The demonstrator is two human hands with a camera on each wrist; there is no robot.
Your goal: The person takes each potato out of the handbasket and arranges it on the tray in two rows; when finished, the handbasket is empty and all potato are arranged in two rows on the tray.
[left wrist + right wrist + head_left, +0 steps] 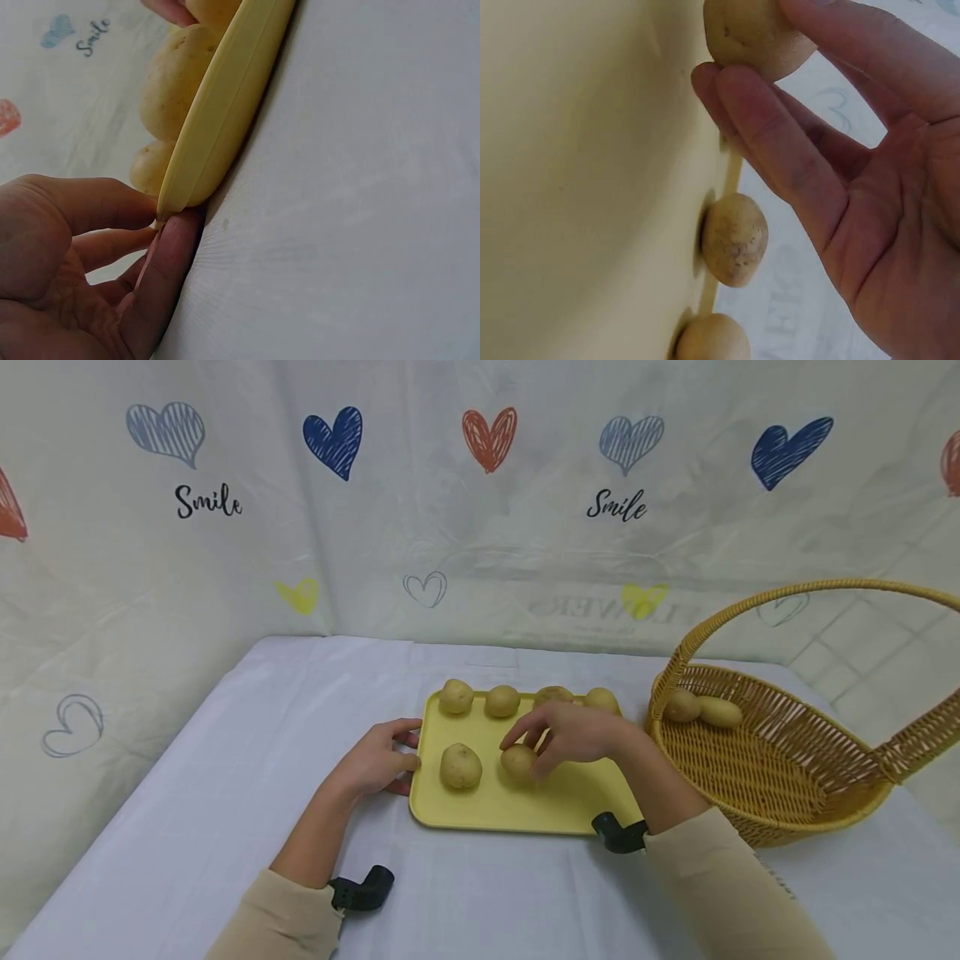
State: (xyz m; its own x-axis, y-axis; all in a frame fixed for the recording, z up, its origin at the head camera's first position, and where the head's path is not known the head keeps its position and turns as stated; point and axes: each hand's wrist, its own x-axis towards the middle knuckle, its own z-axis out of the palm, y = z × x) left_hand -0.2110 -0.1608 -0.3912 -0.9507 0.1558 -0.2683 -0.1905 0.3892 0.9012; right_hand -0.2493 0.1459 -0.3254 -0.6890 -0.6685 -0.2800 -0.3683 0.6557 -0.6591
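Observation:
A yellow rectangular tray lies on the table with several potatoes on it. My left hand grips the tray's left edge; in the left wrist view the thumb is at the rim and fingers are below it. Over the tray, my right hand holds a round potato between thumb and fingertips, low over or on the tray's surface. Left of it sits another potato. Along the back edge stand a potato, a second potato and others partly behind the right hand.
A wicker basket with a tall arched handle stands to the tray's right. Inside it, at the back left, lie a round potato and a longer one. White cloth covers the table; a heart-printed sheet hangs behind.

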